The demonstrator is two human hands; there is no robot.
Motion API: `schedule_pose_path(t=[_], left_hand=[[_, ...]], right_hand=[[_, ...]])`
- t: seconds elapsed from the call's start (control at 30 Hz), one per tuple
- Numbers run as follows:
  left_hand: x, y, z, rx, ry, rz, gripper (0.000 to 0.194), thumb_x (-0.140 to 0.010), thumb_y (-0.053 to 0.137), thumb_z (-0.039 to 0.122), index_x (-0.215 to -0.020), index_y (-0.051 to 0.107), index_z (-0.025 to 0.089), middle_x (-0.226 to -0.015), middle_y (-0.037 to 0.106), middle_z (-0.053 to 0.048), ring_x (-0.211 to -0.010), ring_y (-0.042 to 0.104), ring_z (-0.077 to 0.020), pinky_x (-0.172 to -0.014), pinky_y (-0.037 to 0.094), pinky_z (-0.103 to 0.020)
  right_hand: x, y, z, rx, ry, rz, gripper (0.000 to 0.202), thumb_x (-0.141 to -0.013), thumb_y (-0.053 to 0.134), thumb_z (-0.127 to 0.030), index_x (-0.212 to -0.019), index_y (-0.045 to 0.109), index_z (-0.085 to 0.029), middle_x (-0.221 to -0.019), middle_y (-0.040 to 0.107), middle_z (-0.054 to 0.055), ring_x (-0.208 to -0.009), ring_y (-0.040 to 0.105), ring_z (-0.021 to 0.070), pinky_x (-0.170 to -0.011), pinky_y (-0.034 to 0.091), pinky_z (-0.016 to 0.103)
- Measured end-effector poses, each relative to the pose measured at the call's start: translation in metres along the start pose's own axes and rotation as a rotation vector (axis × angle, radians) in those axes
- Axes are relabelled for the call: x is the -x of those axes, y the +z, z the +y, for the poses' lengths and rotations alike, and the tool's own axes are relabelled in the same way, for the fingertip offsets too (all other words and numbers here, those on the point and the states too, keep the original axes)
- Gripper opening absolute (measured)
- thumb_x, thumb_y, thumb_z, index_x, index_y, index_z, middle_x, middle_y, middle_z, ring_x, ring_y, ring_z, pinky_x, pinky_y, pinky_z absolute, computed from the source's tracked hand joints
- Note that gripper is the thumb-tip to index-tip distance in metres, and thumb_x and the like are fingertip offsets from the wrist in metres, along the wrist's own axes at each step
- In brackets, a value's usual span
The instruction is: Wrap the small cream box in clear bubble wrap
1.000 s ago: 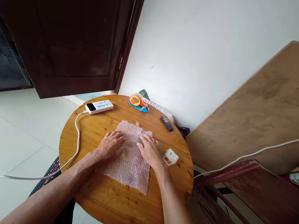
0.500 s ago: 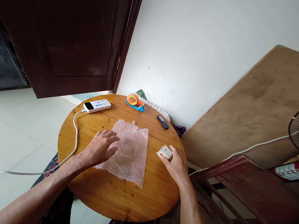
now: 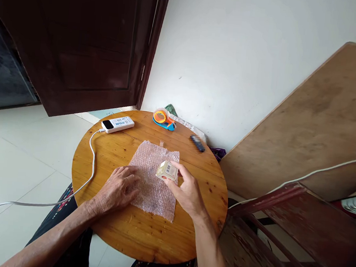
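Observation:
A sheet of bubble wrap (image 3: 155,198) lies flat on the round wooden table (image 3: 142,243). My right hand (image 3: 188,189) grips a small cream-coloured box (image 3: 167,170) between thumb and fingers, over the right part of the sheet. A barcode label shows on the box's upper face. At the sheet's left edge rests my left hand (image 3: 119,188), palm down with fingers apart and holding nothing; its fingertips touch the bubble wrap.
At the back of the table stands an orange and blue tape dispenser (image 3: 164,119). A white power bank (image 3: 117,124) with a cable (image 3: 93,159) lies back left. A dark, pixelated object (image 3: 197,143) is back right. A wooden chair (image 3: 282,227) stands to the right.
My right hand has picked up the small box from the table's right side and carried it left over the bubble wrap. My left hand has lowered onto the sheet's left edge.

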State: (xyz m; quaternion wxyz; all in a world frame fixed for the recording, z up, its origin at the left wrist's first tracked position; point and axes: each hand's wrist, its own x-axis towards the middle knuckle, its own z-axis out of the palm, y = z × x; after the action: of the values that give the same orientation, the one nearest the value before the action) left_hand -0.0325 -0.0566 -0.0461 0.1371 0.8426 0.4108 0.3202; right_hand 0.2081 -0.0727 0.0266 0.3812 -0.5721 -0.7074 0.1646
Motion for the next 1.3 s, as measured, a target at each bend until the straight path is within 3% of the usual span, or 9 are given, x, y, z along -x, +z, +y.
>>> schedule_pose_path(t=[0.2, 0.37, 0.5, 0.7, 0.93, 1.03, 1.13, 1.2, 1.3], left_hand=[[-0.002, -0.003, 0.005, 0.018, 0.002, -0.015, 0.026, -0.08, 0.062, 0.02, -0.105, 0.07, 0.02, -0.126, 0.063, -0.011, -0.12, 0.054, -0.0294, -0.104, 0.044, -0.049], [0.003, -0.015, 0.01, 0.022, 0.05, -0.072, 0.036, -0.077, 0.066, 0.027, -0.113, 0.068, 0.022, -0.134, 0.059, -0.011, -0.13, 0.046, -0.0327, -0.109, 0.037, -0.054], [0.011, -0.028, 0.018, -0.054, 0.048, -0.129, 0.041, -0.07, 0.064, 0.017, -0.11, 0.07, 0.025, -0.139, 0.055, -0.009, -0.135, 0.041, -0.0342, -0.113, 0.033, -0.056], [0.016, -0.023, 0.019, -0.148, 0.118, -0.197, 0.047, -0.066, 0.056, 0.005, -0.105, 0.071, 0.028, -0.139, 0.057, -0.007, -0.135, 0.042, -0.0332, -0.113, 0.031, -0.059], [0.015, -0.022, 0.016, -0.134, 0.151, -0.12, 0.022, -0.08, 0.053, 0.009, -0.08, 0.07, 0.023, -0.123, 0.068, -0.006, -0.124, 0.055, -0.0284, -0.107, 0.04, -0.053], [0.005, -0.024, 0.019, 0.007, 0.075, -0.052, 0.018, -0.083, 0.051, 0.013, -0.078, 0.066, 0.021, -0.115, 0.071, -0.006, -0.11, 0.064, -0.0231, -0.097, 0.049, -0.042], [-0.017, -0.026, 0.026, 0.114, -0.07, -0.001, 0.013, -0.083, 0.052, 0.018, -0.079, 0.065, 0.021, -0.105, 0.073, -0.006, -0.099, 0.067, -0.0209, -0.089, 0.05, -0.035], [-0.036, -0.026, 0.029, 0.146, -0.198, -0.003, 0.012, -0.081, 0.053, 0.019, -0.077, 0.064, 0.02, -0.096, 0.074, -0.005, -0.086, 0.068, -0.0191, -0.073, 0.05, -0.028], [-0.058, -0.022, 0.03, 0.146, -0.37, -0.005, 0.012, -0.08, 0.054, 0.022, -0.078, 0.066, 0.02, -0.079, 0.073, -0.003, -0.069, 0.065, -0.0166, -0.063, 0.044, -0.025]], right_hand=[[-0.005, 0.041, 0.014, 0.005, -0.008, -0.153, 0.053, -0.075, 0.06, -0.014, -0.127, 0.059, -0.022, -0.12, 0.069, 0.007, -0.109, 0.065, 0.0235, -0.097, 0.05, 0.039], [0.003, 0.041, 0.018, 0.0, 0.019, -0.152, 0.061, -0.075, 0.061, -0.015, -0.135, 0.052, -0.021, -0.131, 0.064, 0.01, -0.119, 0.06, 0.0258, -0.104, 0.046, 0.044], [0.006, 0.043, 0.02, 0.003, 0.016, -0.139, 0.053, -0.081, 0.056, -0.017, -0.134, 0.052, -0.022, -0.131, 0.064, 0.01, -0.12, 0.06, 0.0253, -0.105, 0.046, 0.044], [0.006, 0.046, 0.023, 0.019, 0.001, -0.117, 0.054, -0.08, 0.055, -0.017, -0.134, 0.052, -0.023, -0.129, 0.065, 0.009, -0.118, 0.061, 0.0255, -0.103, 0.047, 0.044], [0.008, 0.047, 0.019, -0.005, -0.015, -0.103, 0.058, -0.079, 0.055, -0.016, -0.137, 0.05, -0.021, -0.132, 0.063, 0.011, -0.122, 0.058, 0.0255, -0.107, 0.044, 0.044], [0.006, 0.038, 0.019, -0.16, 0.011, -0.106, 0.056, -0.084, 0.059, -0.028, -0.138, 0.05, -0.021, -0.139, 0.057, 0.012, -0.128, 0.054, 0.0266, -0.11, 0.041, 0.045], [0.004, 0.023, 0.022, -0.417, 0.046, -0.157, 0.056, -0.088, 0.056, -0.055, -0.134, 0.055, -0.022, -0.139, 0.058, 0.013, -0.128, 0.054, 0.0298, -0.107, 0.043, 0.048], [0.003, 0.015, 0.025, -0.528, 0.044, -0.204, 0.064, -0.085, 0.055, -0.067, -0.131, 0.058, -0.022, -0.136, 0.061, 0.014, -0.127, 0.055, 0.0322, -0.105, 0.045, 0.05], [0.004, 0.011, 0.026, -0.511, 0.047, -0.251, 0.07, -0.077, 0.068, -0.065, -0.131, 0.058, -0.023, -0.135, 0.062, 0.012, -0.126, 0.056, 0.032, -0.105, 0.045, 0.049]])
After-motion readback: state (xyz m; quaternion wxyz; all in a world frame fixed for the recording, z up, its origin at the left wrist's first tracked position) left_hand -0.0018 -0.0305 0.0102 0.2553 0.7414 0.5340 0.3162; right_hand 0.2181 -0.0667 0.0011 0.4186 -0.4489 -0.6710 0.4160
